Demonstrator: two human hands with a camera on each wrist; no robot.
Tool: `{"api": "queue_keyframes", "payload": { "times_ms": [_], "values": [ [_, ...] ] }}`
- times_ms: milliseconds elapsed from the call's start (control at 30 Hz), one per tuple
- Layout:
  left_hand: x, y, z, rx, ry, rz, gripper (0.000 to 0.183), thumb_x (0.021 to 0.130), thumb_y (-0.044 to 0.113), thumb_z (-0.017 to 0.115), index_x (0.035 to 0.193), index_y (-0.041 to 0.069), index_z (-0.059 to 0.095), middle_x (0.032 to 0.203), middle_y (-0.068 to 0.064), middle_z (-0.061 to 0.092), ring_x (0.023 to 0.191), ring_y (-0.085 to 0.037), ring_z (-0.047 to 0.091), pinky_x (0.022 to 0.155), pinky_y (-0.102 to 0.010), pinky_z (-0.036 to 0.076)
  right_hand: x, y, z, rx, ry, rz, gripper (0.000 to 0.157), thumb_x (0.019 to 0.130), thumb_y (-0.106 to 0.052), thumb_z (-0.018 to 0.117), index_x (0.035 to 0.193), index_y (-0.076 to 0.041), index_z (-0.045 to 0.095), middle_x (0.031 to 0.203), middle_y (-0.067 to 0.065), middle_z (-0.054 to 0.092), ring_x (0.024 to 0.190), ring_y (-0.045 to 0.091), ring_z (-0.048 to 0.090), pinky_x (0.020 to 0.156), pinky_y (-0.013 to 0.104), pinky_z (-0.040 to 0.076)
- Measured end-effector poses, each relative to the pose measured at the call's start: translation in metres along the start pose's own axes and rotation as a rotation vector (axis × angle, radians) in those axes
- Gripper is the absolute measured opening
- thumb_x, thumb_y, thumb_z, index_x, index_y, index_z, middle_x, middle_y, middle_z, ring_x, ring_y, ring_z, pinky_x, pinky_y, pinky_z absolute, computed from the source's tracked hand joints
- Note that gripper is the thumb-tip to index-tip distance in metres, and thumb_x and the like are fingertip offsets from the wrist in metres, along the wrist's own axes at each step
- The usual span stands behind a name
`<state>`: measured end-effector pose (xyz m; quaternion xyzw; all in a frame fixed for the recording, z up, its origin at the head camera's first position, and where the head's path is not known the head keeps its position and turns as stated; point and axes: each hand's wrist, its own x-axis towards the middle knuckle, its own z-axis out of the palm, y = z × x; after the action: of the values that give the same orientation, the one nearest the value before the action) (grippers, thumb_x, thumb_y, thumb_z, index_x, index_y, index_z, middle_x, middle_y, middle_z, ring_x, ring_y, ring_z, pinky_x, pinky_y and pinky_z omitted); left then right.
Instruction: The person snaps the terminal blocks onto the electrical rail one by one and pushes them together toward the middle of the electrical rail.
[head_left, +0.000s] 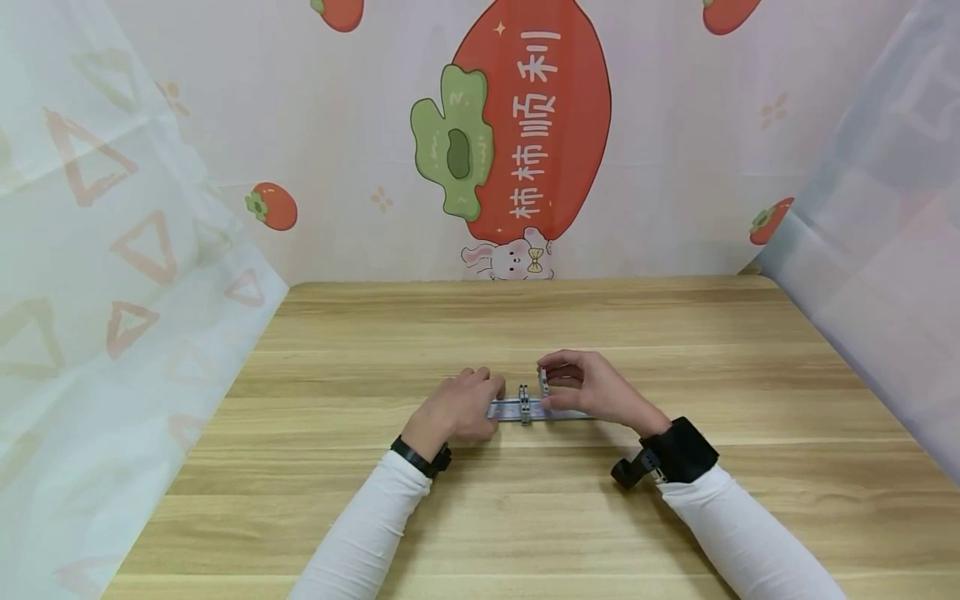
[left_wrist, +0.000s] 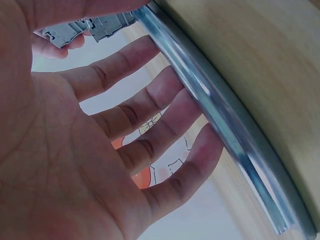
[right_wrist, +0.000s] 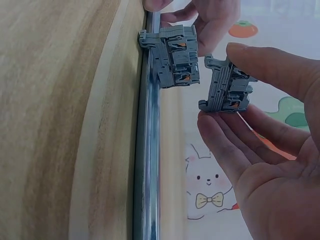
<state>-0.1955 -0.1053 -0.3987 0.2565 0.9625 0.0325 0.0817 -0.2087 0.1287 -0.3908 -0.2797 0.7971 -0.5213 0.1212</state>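
A metal DIN rail [head_left: 507, 411] lies across the wooden table, left to right. My left hand [head_left: 459, 406] holds its left part, thumb at the near edge and fingertips along the far edge; the rail [left_wrist: 210, 100] runs past those fingertips in the left wrist view. Grey terminal blocks [right_wrist: 172, 57] with orange parts stand upright on the rail, just right of the left hand. Between thumb and fingers, my right hand [head_left: 588, 385] pinches another grey terminal block [right_wrist: 227, 85]. It is raised off the rail, its foot side facing the rail, slightly right of the mounted blocks.
The wooden table [head_left: 480, 517] spreads around the rail on all sides. A printed cloth [head_left: 337, 125] with persimmon pictures hangs behind the table's far edge, and further cloth sheets [head_left: 90, 292] flank it on both sides.
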Motion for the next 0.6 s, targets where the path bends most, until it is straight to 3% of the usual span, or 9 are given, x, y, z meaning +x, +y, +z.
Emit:
{"api": "queue_keyframes", "payload": {
  "times_ms": [200, 600],
  "values": [
    [0.0, 0.0, -0.001, -0.006, 0.001, 0.001, 0.037, 0.077, 0.029, 0.063, 0.112, 0.02, 0.055, 0.105, 0.0, 0.049, 0.097, -0.02, 0.048, 0.076, -0.036, 0.042, 0.004, 0.018, 0.001, -0.007, -0.001, 0.006, 0.055, 0.072, -0.007, 0.074, 0.121, -0.002, 0.051, 0.119, 0.02, 0.053, 0.109, 0.029, 0.055, 0.089, 0.037, 0.042],
    [0.0, 0.0, 0.0, -0.01, 0.001, 0.0, 0.038, 0.076, 0.029, 0.063, 0.112, 0.02, 0.055, 0.106, 0.0, 0.05, 0.097, -0.019, 0.048, 0.076, -0.036, 0.042, 0.004, 0.026, 0.002, -0.078, -0.012, 0.024, 0.06, 0.071, -0.024, 0.077, 0.121, -0.002, 0.054, 0.117, 0.012, 0.057, 0.104, 0.02, 0.057, 0.087, 0.032, 0.043]
  ]
}}
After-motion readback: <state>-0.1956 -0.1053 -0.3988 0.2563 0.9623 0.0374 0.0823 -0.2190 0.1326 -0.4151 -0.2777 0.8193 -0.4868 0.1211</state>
